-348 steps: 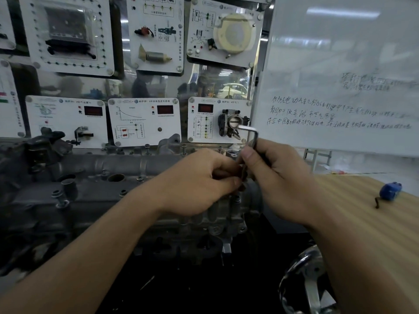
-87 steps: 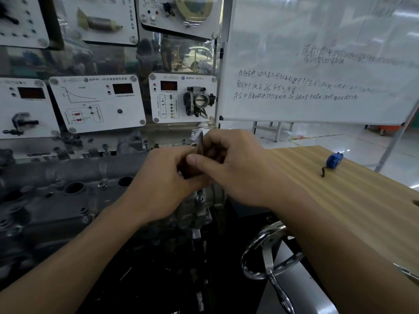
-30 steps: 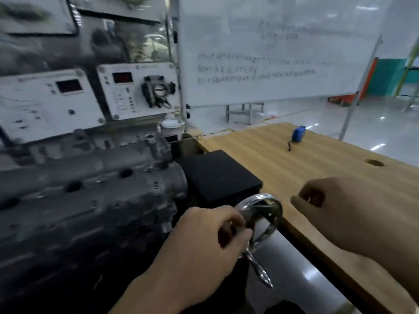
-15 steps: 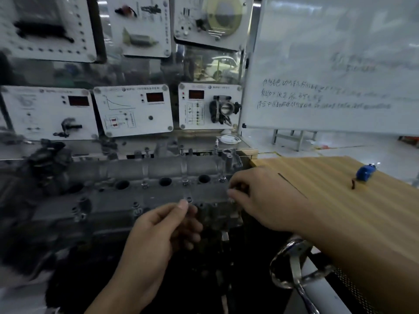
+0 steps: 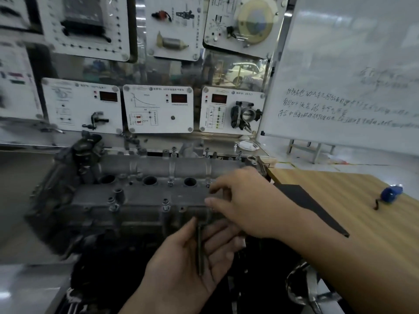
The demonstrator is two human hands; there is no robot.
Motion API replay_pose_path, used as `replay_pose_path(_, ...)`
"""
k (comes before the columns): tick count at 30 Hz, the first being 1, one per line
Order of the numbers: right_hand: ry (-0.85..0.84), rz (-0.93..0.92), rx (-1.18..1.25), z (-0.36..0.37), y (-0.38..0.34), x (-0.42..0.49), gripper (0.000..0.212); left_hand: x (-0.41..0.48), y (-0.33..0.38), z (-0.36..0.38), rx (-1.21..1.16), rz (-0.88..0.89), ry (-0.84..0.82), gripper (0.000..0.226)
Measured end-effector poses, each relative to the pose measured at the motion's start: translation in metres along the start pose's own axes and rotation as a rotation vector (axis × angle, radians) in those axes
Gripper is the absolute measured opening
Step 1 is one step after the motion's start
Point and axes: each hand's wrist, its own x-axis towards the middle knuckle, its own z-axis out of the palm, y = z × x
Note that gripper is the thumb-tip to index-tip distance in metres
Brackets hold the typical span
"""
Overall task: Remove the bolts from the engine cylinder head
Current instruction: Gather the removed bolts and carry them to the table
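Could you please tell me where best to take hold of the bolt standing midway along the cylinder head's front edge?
Probably by its head, pinched from above: the bolt stands upright, proud of the cylinder head, with open space around it.

Grey cast-metal engine cylinder head [image 5: 145, 198]: centre-left of frame, lying flat, long axis left to right, top face up. Left end is blurred; right end is hidden under the right hand [image 5: 247, 205].

Three open round wells in a row along the middle.

Small grey flanged bolts [image 5: 165, 204] stand upright in the head: two on the near edge, one between the middle and right wells, and several more along the far edge.

Dark slim metal rod [image 5: 200, 248]: below the head, lower centre of frame, lying straight across the upturned palm of the left hand [image 5: 192, 266]. Can't tell whether it's a long bolt or a tool.
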Motion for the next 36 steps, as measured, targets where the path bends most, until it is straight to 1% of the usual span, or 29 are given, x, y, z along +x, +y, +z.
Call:
replay_pose_path(1,0.007,0.035,-0.009,0.000,0.001,0.002,0.033,0.000,-0.001,-0.005,-0.038,-0.010,0.038,0.070)
replay_pose_path(3,-0.073,0.062,-0.042,0.002,0.000,0.005,0.036,-0.003,-0.002,-0.015,-0.075,-0.003,0.076,0.073)
replay_pose_path(6,-0.128,0.056,-0.097,0.006,-0.007,0.009,0.021,-0.010,0.000,-0.018,-0.076,0.017,0.079,0.071)
replay_pose_path(9,-0.140,0.029,-0.143,0.006,-0.011,0.010,0.014,-0.015,0.002,-0.018,-0.047,0.059,0.066,0.063)
replay_pose_path(12,-0.112,-0.006,-0.114,0.005,-0.008,0.007,0.015,-0.020,0.005,-0.021,-0.083,0.104,0.003,0.050)
replay_pose_path(15,-0.165,-0.079,-0.067,0.000,-0.003,0.007,0.009,-0.023,0.008,-0.025,-0.110,0.125,0.004,0.042)
replay_pose_path(19,-0.234,-0.208,-0.163,-0.007,0.003,0.011,0.013,-0.022,0.013,-0.034,-0.126,0.120,0.045,0.048)
replay_pose_path(21,-0.257,-0.219,-0.187,-0.008,0.001,0.012,0.016,-0.020,0.014,-0.037,-0.123,0.123,0.038,0.051)
replay_pose_path(23,-0.269,-0.227,-0.147,-0.011,-0.001,0.011,0.021,-0.018,0.014,-0.038,-0.115,0.122,0.024,0.052)
replay_pose_path(25,-0.273,-0.216,-0.063,-0.017,-0.004,0.012,0.020,-0.016,0.014,-0.038,-0.110,0.110,0.028,0.053)
replay_pose_path(26,-0.263,-0.196,-0.066,-0.020,-0.005,0.013,0.018,-0.015,0.014,-0.038,-0.112,0.104,0.024,0.053)
replay_pose_path(28,-0.216,-0.081,-0.157,-0.021,-0.008,0.017,0.030,-0.013,0.013,-0.037,-0.113,0.084,0.026,0.050)
replay_pose_path(30,-0.228,0.035,-0.212,-0.017,-0.013,0.020,0.035,-0.011,0.012,-0.038,-0.107,0.068,0.009,0.049)
replay_pose_path(31,-0.257,0.028,-0.228,-0.014,-0.015,0.021,0.032,-0.011,0.012,-0.037,-0.106,0.058,0.012,0.051)
replay_pose_path(33,-0.279,-0.056,-0.224,-0.019,-0.017,0.022,0.017,-0.011,0.012,-0.037,-0.109,0.043,0.019,0.056)
replay_pose_path(34,-0.256,-0.090,-0.195,-0.028,-0.017,0.022,0.011,-0.011,0.012,-0.038,-0.108,0.041,0.010,0.058)
replay_pose_path(36,-0.136,-0.161,-0.090,-0.054,-0.016,0.023,0.013,-0.012,0.011,-0.038,-0.097,0.034,-0.005,0.061)
